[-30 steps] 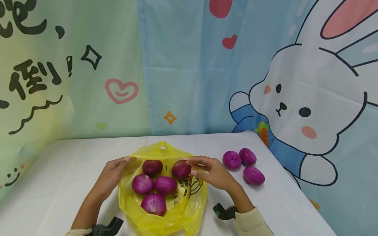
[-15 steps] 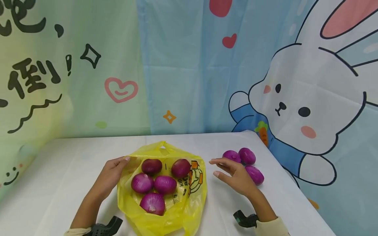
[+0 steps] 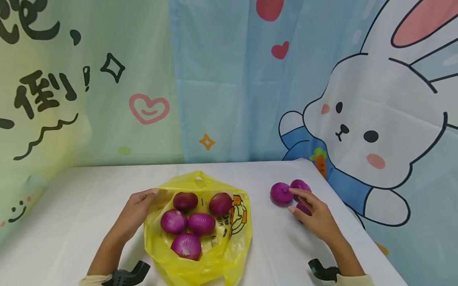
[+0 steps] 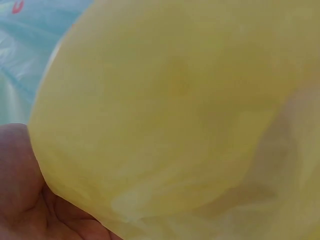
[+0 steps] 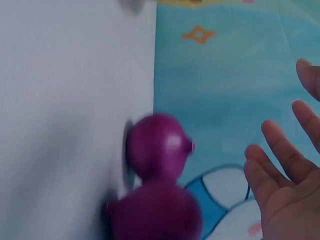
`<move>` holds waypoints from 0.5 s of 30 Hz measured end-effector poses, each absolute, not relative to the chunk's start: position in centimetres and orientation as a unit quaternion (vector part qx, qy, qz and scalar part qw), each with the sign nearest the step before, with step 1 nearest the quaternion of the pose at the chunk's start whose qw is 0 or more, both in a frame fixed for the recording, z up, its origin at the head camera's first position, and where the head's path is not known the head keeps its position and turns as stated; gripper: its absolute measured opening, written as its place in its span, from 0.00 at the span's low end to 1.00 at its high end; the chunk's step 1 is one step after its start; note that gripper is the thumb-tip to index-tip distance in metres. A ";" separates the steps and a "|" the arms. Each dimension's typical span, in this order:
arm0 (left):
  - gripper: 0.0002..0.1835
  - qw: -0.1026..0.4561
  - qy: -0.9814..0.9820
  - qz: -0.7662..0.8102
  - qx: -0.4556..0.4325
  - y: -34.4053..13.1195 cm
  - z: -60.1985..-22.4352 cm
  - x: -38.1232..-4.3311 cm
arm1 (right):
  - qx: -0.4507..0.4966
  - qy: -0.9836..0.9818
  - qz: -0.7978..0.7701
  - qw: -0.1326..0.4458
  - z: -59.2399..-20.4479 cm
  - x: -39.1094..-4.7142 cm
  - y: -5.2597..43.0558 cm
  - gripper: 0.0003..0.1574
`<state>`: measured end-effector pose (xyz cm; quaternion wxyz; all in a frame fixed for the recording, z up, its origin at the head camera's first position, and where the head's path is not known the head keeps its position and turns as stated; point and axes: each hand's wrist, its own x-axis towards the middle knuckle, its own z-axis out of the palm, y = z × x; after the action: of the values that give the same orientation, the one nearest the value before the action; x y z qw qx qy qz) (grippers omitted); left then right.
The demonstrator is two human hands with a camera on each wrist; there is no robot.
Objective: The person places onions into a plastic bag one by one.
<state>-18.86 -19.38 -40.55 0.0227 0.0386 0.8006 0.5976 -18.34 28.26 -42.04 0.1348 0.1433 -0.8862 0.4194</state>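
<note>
Head view: the left hand (image 3: 135, 208) pinches the yellow bag (image 3: 234, 248), five onions (image 3: 202, 224) inside; the right hand (image 3: 317, 216), fingers parted, is by three loose onions (image 3: 280, 194); a nudge could roll one. Left wrist: a slackened pinch might let the bag sag. Right wrist: nothing gripped.

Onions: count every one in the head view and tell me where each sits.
8. In the bag: two back onions, two middle onions, one front onion. On the table by the right hand: three onions. The bag may hide more.
</note>
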 end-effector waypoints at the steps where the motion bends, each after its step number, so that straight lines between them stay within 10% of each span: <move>1: 0.28 0.024 0.800 0.599 0.039 -19.3 -40.6 -18.9 | 0.132 -0.888 0.417 0.140 -42.1 -18.3 28.9 0.31; 15: 0.28 0.029 0.807 0.589 0.032 -19.5 -40.8 -19.0 | 0.001 -0.913 0.402 0.062 -44.1 -18.7 33.4 0.53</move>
<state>-18.99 -19.50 -40.76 0.0288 0.0321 0.8071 0.5889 -18.75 33.42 -44.10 0.0619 0.0014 -0.9133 0.4025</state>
